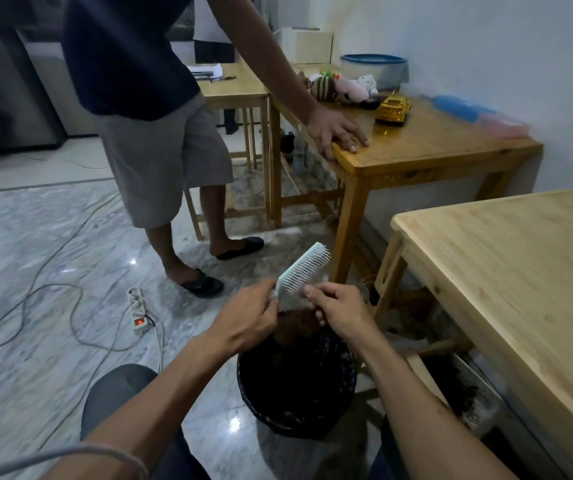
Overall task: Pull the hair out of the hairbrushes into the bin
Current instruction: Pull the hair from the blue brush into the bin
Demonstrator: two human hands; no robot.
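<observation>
The left hand (243,318) gripped a pale blue hairbrush (304,268) at its lower end, holding it tilted with the head pointing up and to the right and the bristles facing right. The right hand (338,311) was pinched closed, thumb and forefinger meeting at the lowest bristles; whether any strands were caught between those fingertips could not be told. Both hands hung above a black bin (297,379) standing on the marble floor (35,254), and a brown clump of hair (295,325) lay just under the hands at the bin's far rim. To the right was a light wooden tabletop (520,271). Farther back stood another wooden table (434,143) carrying a yellow toy truck (393,109), soft toys (343,87) and a blue-lidded tub (375,69). A second person in grey shorts (160,157) stood beside it, one hand resting flat on its corner. A white power strip (137,310) with a lit red switch lay on the floor among loose cables.
</observation>
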